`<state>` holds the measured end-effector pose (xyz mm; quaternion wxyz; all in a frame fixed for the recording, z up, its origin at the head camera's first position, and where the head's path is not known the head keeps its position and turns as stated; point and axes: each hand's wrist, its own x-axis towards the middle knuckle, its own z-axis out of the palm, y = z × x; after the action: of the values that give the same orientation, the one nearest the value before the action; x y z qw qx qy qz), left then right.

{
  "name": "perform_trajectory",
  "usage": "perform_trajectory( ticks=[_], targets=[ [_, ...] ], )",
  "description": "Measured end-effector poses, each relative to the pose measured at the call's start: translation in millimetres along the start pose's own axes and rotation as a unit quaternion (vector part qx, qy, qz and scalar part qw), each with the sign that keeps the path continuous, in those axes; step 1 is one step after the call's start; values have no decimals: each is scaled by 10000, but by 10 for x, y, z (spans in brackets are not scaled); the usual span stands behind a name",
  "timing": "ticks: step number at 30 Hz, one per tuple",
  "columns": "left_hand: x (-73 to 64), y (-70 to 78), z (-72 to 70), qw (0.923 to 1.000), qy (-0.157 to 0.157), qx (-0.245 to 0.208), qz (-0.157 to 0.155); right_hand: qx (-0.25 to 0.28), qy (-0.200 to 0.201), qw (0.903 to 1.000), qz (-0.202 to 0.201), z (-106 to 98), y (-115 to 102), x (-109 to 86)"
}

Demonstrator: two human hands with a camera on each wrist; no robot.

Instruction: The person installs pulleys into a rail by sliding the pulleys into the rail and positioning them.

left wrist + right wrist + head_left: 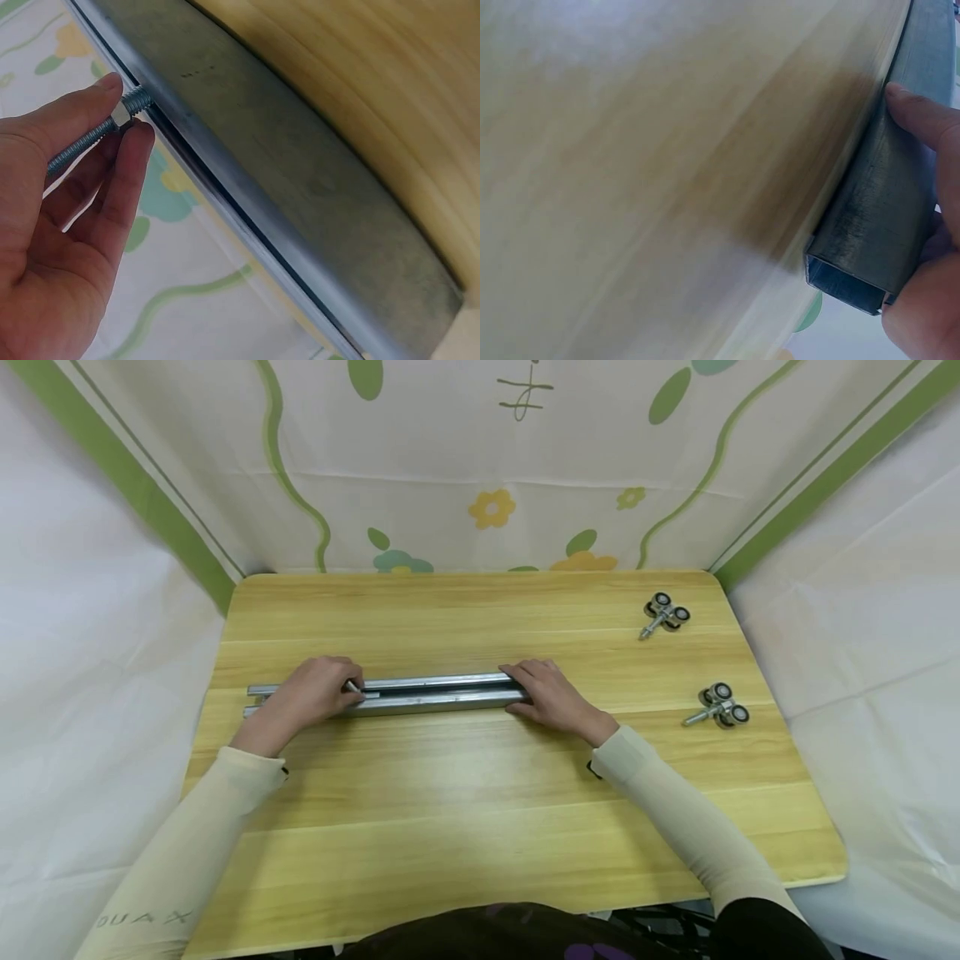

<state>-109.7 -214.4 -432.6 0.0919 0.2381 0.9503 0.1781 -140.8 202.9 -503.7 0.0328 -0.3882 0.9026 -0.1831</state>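
Note:
A silvery metal channel rail [435, 702] lies across the table with its long slot facing up. Near its left part, my left hand [315, 693] pinches a threaded bolt [79, 150] between thumb and fingers, close by a hex nut [121, 114] on it. The bolt stands out of the slot; its lower end is hidden inside the rail. At the rail's right end, my right hand [551, 697] grips the sides, its thumb [919, 116] along the near wall. The open square end of the rail shows beside that hand in the right wrist view.
Two roller trolleys with bolts lie on the right of the wooden table [450, 827]: one trolley [663, 612] farther back, the other trolley [720, 706] nearer. A patterned cloth [442, 452] hangs behind the table, with white sheets at both sides.

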Motion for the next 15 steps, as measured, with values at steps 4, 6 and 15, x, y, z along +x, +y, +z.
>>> perform_trajectory(
  ticks=[4, 6, 15],
  targets=[
    [-62, -53, -18, 9999, 106, -6, -119, -32, 0, 10000, 30, 0, 0, -5],
    [-95, -83, -26, 9997, 186, -8, -135, -41, 18, 10000, 31, 0, -4, -7],
    [-288, -273, -72, 9991, 378, 120, -173, -58, 104, 9999, -16, 5, -11, -11]
  ],
)
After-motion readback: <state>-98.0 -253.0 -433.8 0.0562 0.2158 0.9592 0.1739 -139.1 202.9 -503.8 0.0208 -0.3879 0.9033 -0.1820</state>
